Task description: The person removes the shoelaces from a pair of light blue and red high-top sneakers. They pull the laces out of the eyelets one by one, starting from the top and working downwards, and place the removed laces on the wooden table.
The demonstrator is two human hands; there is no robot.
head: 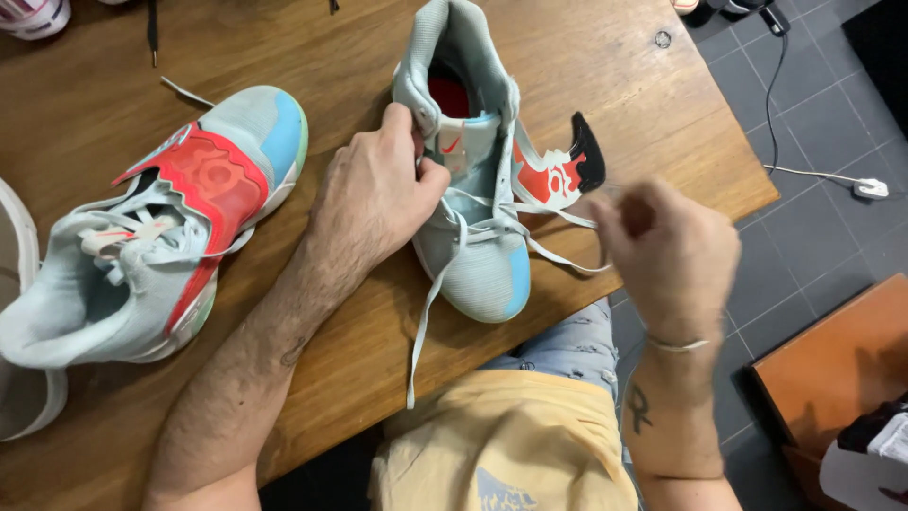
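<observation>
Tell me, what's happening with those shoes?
A person sits at a wooden table working on a pale blue sneaker. The left hand holds its tongue area, while the right hand, blurred, pulls a white lace out sideways. The strap flap is folded open. The matching sneaker lies on the table's left part, untouched.

Pale grey sneaker (470,203) with red-orange strap (553,175)

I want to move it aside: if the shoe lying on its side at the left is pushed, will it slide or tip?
The left shoe already lies on its side, so it probably slides rather than tips. Its knit upper looks soft and may dent. Its loose laces could drag on the wooden table.
</observation>
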